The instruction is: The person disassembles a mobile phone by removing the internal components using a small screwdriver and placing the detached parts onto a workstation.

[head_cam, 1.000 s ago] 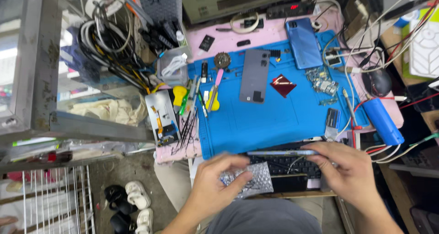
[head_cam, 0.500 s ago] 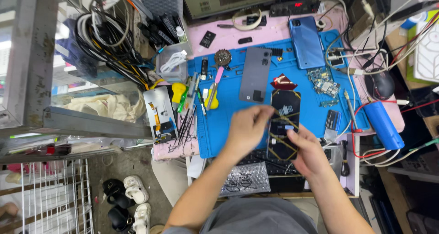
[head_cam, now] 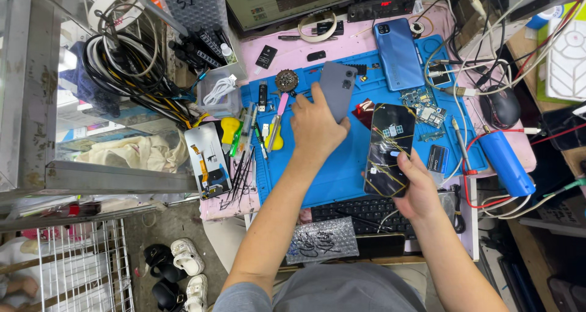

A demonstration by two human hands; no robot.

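My right hand [head_cam: 417, 187] holds a black phone screen panel [head_cam: 388, 148] with a cracked, glossy face above the blue work mat [head_cam: 342, 165]. My left hand [head_cam: 316, 124] reaches forward and grips the lower edge of a grey phone back [head_cam: 337, 90] lying on the mat. A blue phone [head_cam: 398, 53] lies face down at the far side of the mat. A small green circuit board [head_cam: 422, 106] rests to the right of the screen panel.
Tweezers and screwdrivers [head_cam: 256, 135] lie along the mat's left side beside an open phone frame [head_cam: 207, 161]. A black keyboard [head_cam: 360, 214] and a bubble-wrap pouch [head_cam: 320, 240] sit nearest me. A blue cylinder [head_cam: 506, 162], a mouse [head_cam: 499, 106] and tangled cables [head_cam: 131, 74] crowd the edges.
Both hands left the keyboard area and moved forward over the mat. The right hand brought the screen panel up; the left hand reached to the grey phone back.
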